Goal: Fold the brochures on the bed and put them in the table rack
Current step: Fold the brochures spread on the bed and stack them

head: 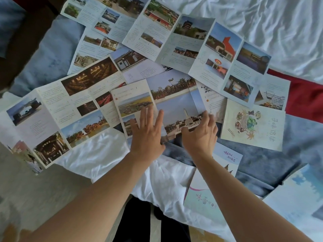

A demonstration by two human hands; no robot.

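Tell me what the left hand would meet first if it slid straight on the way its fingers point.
The left hand already lies on the central brochure; sliding on, it would cross that sheet's upper photo panels, then probably the overlapping white-paged brochure beyond.

The brochure (176,109) under my fingers is smooth printed paper with a slight sheen. The white sheet (262,20) at upper right is creased matt cloth; the blue blanket (262,165) looks soft, fuzzy.
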